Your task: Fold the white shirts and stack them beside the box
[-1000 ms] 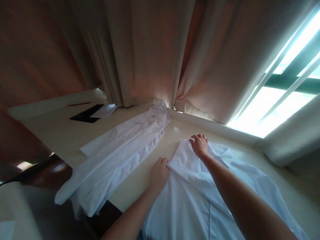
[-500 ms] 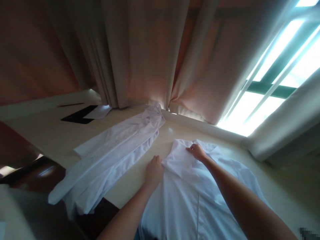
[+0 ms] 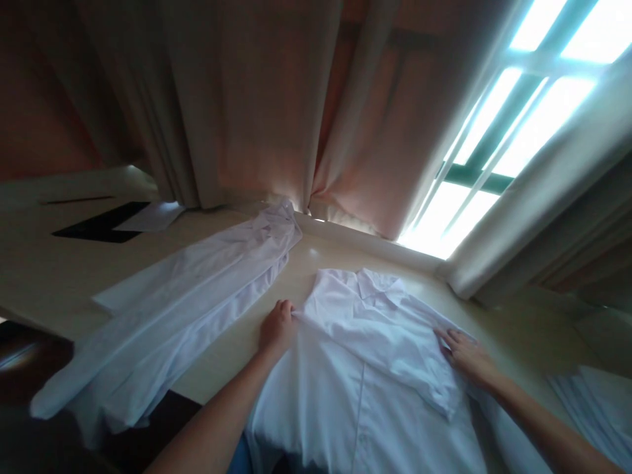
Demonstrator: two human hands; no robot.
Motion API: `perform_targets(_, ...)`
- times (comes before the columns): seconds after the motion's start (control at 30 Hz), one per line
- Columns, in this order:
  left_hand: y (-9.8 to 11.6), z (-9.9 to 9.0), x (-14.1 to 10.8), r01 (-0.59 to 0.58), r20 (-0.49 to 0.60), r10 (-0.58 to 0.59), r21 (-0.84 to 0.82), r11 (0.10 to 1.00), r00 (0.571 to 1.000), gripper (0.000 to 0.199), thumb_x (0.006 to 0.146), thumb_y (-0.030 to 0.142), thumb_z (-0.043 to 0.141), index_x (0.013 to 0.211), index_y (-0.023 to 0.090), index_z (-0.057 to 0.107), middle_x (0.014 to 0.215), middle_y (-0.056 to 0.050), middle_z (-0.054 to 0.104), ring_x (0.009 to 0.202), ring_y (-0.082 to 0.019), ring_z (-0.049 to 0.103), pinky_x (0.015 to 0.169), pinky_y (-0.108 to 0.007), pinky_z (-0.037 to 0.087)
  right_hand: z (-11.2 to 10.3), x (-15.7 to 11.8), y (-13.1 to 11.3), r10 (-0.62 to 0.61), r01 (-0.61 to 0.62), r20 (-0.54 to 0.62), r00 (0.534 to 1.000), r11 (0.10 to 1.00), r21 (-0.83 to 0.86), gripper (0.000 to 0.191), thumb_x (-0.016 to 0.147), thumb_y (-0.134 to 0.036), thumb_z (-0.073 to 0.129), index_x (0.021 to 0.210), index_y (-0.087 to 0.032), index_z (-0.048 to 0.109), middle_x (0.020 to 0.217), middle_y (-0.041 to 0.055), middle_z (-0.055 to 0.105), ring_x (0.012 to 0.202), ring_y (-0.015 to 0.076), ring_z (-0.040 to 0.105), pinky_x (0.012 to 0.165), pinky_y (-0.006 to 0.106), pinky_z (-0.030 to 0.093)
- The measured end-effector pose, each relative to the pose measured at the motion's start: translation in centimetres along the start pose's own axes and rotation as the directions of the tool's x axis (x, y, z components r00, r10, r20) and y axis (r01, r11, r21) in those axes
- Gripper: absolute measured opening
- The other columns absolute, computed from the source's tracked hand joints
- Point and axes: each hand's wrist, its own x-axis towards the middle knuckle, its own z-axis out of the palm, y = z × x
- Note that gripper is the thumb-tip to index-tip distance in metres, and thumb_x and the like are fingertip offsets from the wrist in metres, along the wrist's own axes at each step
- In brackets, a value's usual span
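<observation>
A white collared shirt (image 3: pixel 345 368) lies spread before me, its collar end pointing away and its lower part reaching the near edge of the view. At the shirt's left edge, my left hand (image 3: pixel 277 326) is closed in a pinch on the fabric. Over on the shirt's right side rests my right hand (image 3: pixel 464 355), fingers extended and apart on the cloth. A second white garment (image 3: pixel 197 283) lies lengthwise to the left, bunched at its far end, apart from both hands.
The pale tabletop (image 3: pixel 227 355) runs back to curtains (image 3: pixel 266 105) and a bright window (image 3: pixel 474 158). A dark flat item (image 3: pixel 93 224) and a white sheet (image 3: pixel 151 217) lie at the back left. Folded white cloth (image 3: pixel 592 401) is stacked at right.
My right hand has moved from near the collar to the shirt's right side and its fingers have opened. My left hand still grips the left edge. The view has turned right.
</observation>
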Motion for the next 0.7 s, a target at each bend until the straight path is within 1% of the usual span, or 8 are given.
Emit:
perform_targets(0.07,0.1,0.2,0.1,-0.019,-0.001,0.019,0.017,1.000,1.000,0.018,0.086,0.014,0.042,0.099,0.022,0.052,0.105,-0.005,0.057,0.091,-0.018,0.059,0.074,-0.027,0.040,0.2,-1.4,3.0,0.013,-0.011,0.019,1.000,0.994,-0.113,0.046,0.088,-0.035,0.045,0.133,-0.035,0.051,0.143,0.0073,0.045,0.134,0.0325,0.034,0.105,0.062,0.020)
perform_targets(0.17,0.3,0.4,0.2,-0.052,-0.012,0.053,0.034,0.998,0.999,0.018,0.086,0.015,0.041,0.099,0.022,0.053,0.105,-0.005,0.057,0.093,-0.018,0.058,0.075,-0.028,0.041,-0.6,-2.6,4.6,0.097,-0.103,-0.038,0.995,0.972,-0.213,0.051,0.088,-0.030,0.044,0.139,-0.027,0.044,0.148,0.0110,0.038,0.138,0.0357,0.026,0.105,0.067,0.014)
perform_targets(0.3,0.7,0.3,0.2,-0.056,-0.002,0.056,0.054,0.997,0.998,0.018,0.088,0.018,0.040,0.100,0.021,0.053,0.107,-0.005,0.057,0.095,-0.019,0.058,0.077,-0.028,0.041,-2.3,-4.2,2.7,0.025,-0.060,-0.169,0.985,0.977,-0.203,0.056,0.088,-0.029,0.044,0.142,-0.020,0.037,0.145,0.0138,0.041,0.131,0.0316,0.036,0.105,0.053,0.026)
perform_targets(0.37,0.7,0.3,0.1,-0.047,-0.004,0.047,0.060,0.997,0.999,0.017,0.088,0.020,0.041,0.100,0.021,0.053,0.106,-0.006,0.057,0.095,-0.019,0.058,0.078,-0.028,0.041,-2.7,-5.5,1.2,0.051,-0.080,-0.175,0.983,0.984,-0.160,0.054,0.087,-0.034,0.048,0.139,-0.019,0.041,0.136,0.0152,0.049,0.121,0.0305,0.046,0.099,0.045,0.034)
perform_targets(0.47,0.5,0.5,0.2,-0.039,-0.024,0.040,0.059,0.997,0.999,0.016,0.088,0.023,0.042,0.100,0.020,0.052,0.104,-0.006,0.057,0.093,-0.019,0.058,0.077,-0.028,0.041,-2.7,-7.3,-0.5,0.115,-0.143,-0.199,0.973,0.981,-0.132,0.046,0.087,-0.042,0.048,0.126,-0.017,0.054,0.119,0.0171,0.058,0.108,0.0309,0.053,0.090,0.041,0.038)
perform_targets(0.57,-0.1,1.1,0.4,-0.028,-0.061,0.031,0.044,0.999,0.998,0.015,0.086,0.023,0.044,0.100,0.020,0.051,0.104,-0.006,0.058,0.091,-0.019,0.058,0.074,-0.028,0.041,-2.4,-8.2,-1.8,0.052,-0.063,-0.117,0.992,0.994,-0.094,0.035,0.084,-0.046,0.053,0.105,-0.021,0.064,0.104,0.0124,0.063,0.101,0.0295,0.054,0.083,0.038,0.038)
perform_targets(0.63,-0.4,1.5,0.7,-0.020,-0.094,0.023,0.029,0.999,0.995,0.014,0.084,0.021,0.046,0.096,0.020,0.051,0.101,-0.006,0.058,0.091,-0.019,0.058,0.075,-0.028,0.042,-2.4,-8.0,-2.2,0.034,-0.034,-0.013,0.999,0.998,-0.045,0.022,0.081,-0.040,0.056,0.090,-0.023,0.067,0.094,0.0086,0.065,0.095,0.0265,0.056,0.079,0.034,0.037)
perform_targets(0.7,-0.7,1.8,0.9,-0.025,-0.124,0.027,0.018,1.000,0.992,0.009,0.083,0.020,0.047,0.091,0.020,0.052,0.097,-0.007,0.058,0.092,-0.020,0.057,0.079,-0.029,0.042,-2.7,-7.4,-2.3,0.072,-0.071,0.041,0.997,0.997,-0.010,0.016,0.081,-0.031,0.055,0.082,-0.021,0.067,0.088,0.0072,0.066,0.090,0.0234,0.057,0.077,0.031,0.036)
